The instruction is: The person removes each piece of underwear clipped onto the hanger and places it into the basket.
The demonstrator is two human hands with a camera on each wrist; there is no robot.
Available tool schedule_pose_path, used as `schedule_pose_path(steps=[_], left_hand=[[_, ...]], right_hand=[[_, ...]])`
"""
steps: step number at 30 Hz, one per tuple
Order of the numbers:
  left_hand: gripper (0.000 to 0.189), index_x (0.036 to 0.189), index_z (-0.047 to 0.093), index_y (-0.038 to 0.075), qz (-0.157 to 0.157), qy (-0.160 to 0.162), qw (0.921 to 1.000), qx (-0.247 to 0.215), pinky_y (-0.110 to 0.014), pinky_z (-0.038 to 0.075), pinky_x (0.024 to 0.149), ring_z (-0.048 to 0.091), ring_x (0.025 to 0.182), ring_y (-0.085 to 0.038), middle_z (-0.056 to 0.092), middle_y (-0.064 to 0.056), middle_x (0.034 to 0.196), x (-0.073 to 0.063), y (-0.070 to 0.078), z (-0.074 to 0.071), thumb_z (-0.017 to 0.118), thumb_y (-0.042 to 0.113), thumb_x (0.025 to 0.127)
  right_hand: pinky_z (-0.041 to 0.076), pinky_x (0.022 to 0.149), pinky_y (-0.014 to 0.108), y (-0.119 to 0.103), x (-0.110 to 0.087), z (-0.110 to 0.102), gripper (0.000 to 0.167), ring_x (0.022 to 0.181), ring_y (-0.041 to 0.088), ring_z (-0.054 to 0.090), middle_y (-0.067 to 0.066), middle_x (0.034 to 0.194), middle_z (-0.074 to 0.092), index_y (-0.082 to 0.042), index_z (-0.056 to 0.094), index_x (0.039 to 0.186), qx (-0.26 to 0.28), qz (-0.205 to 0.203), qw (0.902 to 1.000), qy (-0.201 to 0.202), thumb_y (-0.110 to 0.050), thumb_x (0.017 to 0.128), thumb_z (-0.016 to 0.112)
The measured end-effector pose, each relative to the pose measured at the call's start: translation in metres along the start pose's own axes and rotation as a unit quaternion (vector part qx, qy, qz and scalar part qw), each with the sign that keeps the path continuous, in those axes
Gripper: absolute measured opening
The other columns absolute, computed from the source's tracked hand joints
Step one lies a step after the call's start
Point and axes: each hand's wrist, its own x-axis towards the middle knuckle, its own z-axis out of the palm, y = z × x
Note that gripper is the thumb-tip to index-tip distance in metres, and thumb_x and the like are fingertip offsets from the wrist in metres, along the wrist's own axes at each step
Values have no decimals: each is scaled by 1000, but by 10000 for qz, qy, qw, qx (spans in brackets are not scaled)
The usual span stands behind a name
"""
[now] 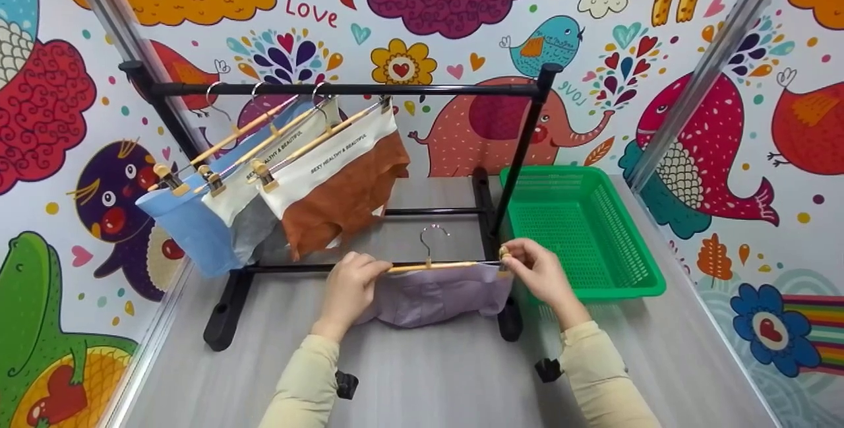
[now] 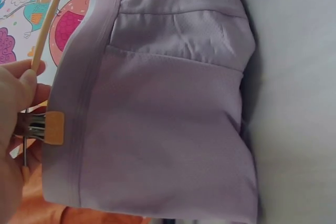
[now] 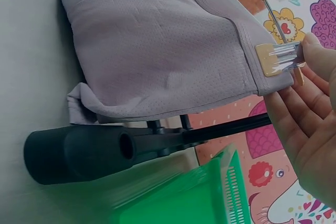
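Observation:
A pair of lilac underpants point(image 1: 435, 299) hangs by its waistband from a wooden clip hanger point(image 1: 455, 264), whose metal hook points up. My left hand point(image 1: 353, 291) holds the hanger's left end, thumb and fingers around the bar beside a clip point(image 2: 54, 128) that bites the waistband. At the other end my right hand point(image 1: 539, 275) pinches the right clip point(image 3: 270, 61), which also grips the waistband. The garment hangs in front of the black rack's lower bar.
On the black rack's top rail point(image 1: 435, 90) hang blue underpants point(image 1: 191, 230), white-and-grey ones point(image 1: 254, 223) and white-and-brown ones point(image 1: 349, 190), each on a clip hanger. A green basket point(image 1: 649, 279) stands right of the rack. Decorated panels enclose the table.

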Motion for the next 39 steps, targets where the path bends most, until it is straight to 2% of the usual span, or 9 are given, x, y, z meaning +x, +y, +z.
schedule_pose_path(steps=[5, 10, 24, 29, 39], left_hand=[[26, 89, 77, 12, -55, -11, 10000, 44, -37, 48, 60, 57, 69, -22, 65, 0, 76, -8, 1, 7, 79, -7, 71], [24, 90, 77, 12, -157, -58, 9998, 76, -36, 49, 61, 57, 69, -21, 65, 1, 77, -12, 3, 11, 80, -4, 72], [25, 90, 78, 16, -405, 14, 9992, 64, -36, 48, 61, 57, 72, -19, 65, 5, 79, -21, 7, 17, 80, -2, 72], [25, 89, 78, 16, -455, 60, 9989, 63, -37, 47, 60, 57, 73, -19, 64, 5, 79, -24, 7, 20, 81, -2, 71], [24, 89, 78, 14, -457, 127, 9989, 48, -36, 48, 62, 58, 73, -20, 65, 4, 79, -26, 6, 20, 78, -3, 72]], right_hand=[[47, 63, 23, -19, -8, 0, 19, 74, 17, 61, 11, 90, 69, 5, 67, 107, -49, 51, 10000, 15, 4, 88, 69], [47, 65, 24, -32, -15, -3, 19, 75, 17, 60, 12, 91, 68, 6, 66, 108, 54, 213, 9997, -79, 3, 89, 69], [47, 61, 22, -23, -21, 2, 15, 72, 18, 59, 12, 88, 67, 7, 66, 102, 127, -13, 9998, 132, 5, 88, 69], [48, 65, 22, -22, -22, 3, 14, 76, 17, 61, 12, 90, 68, 7, 65, 101, 123, -83, 9998, 143, 6, 88, 69], [53, 73, 27, -19, -21, 8, 14, 84, 22, 64, 16, 92, 68, 7, 65, 99, -98, -748, 9964, 379, 9, 86, 70]])
